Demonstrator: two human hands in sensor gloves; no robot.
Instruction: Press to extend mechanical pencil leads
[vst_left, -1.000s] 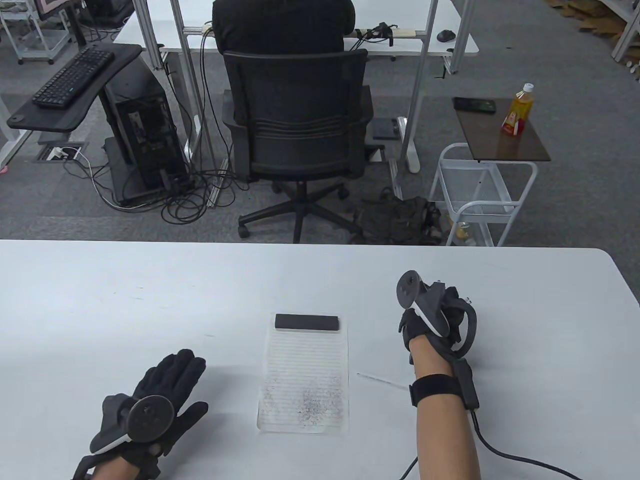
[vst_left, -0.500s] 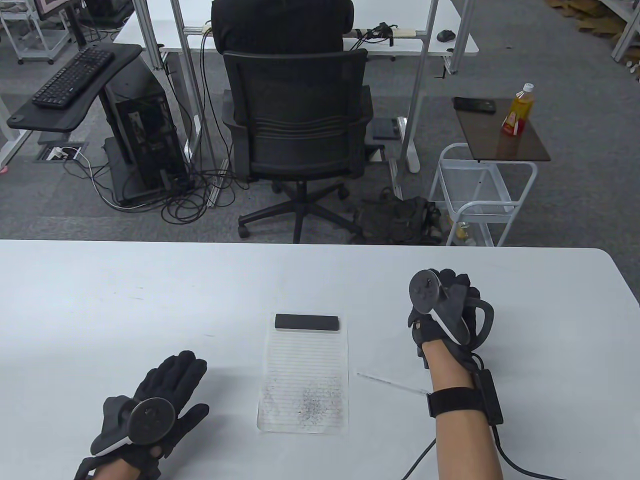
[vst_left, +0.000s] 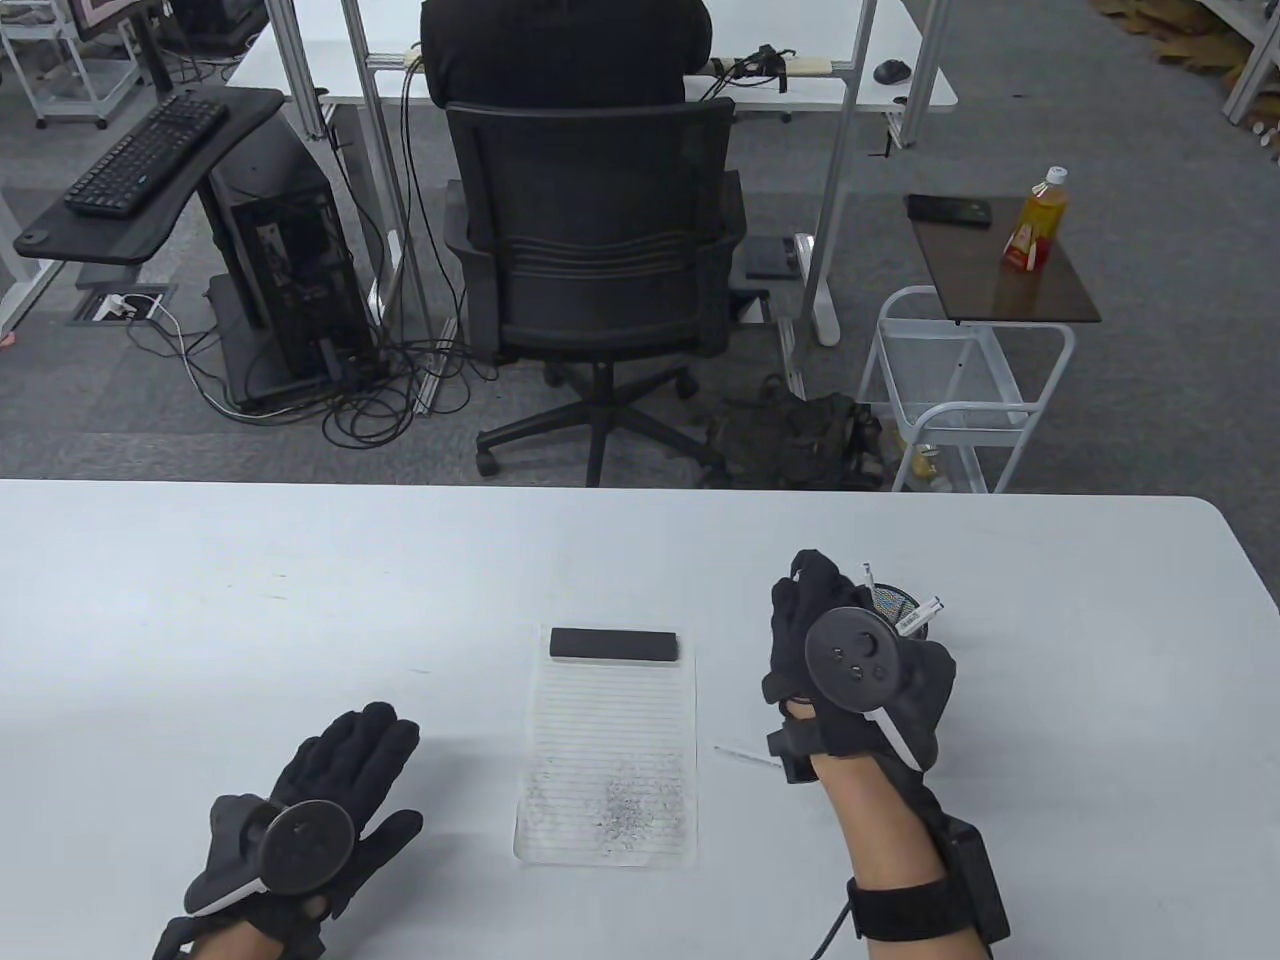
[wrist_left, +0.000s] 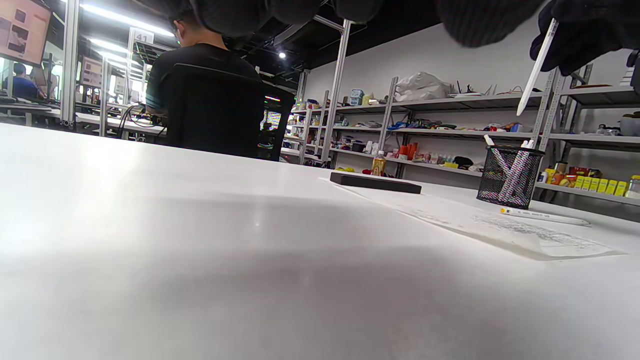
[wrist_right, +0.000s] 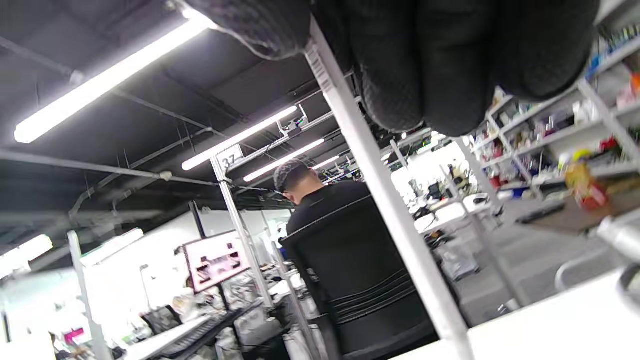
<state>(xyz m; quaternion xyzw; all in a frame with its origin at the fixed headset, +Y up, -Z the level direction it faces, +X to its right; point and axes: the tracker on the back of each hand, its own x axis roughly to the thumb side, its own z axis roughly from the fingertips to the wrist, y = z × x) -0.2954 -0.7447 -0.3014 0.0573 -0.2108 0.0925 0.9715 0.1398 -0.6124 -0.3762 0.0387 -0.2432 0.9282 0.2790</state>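
A white mechanical pencil is held in the right hand, raised above the table. In the right wrist view the fingers are curled around its upper part, and its long barrel runs down and away from them. In the left wrist view the same pencil hangs point-down from the dark glove, above a black mesh pencil cup that stands on the table and holds more white pencils. In the table view the cup is mostly hidden behind the right hand, with only a few pencil ends showing past it. Whether a thumb is on the pencil's cap cannot be told from these views.

Another white pencil lies flat on the table just right of a lined sheet of paper marked with grey scribbles. A black rectangular block sits on the paper's far end.

The left hand rests palm-down on the table to the left of the paper, fingers spread, holding nothing.
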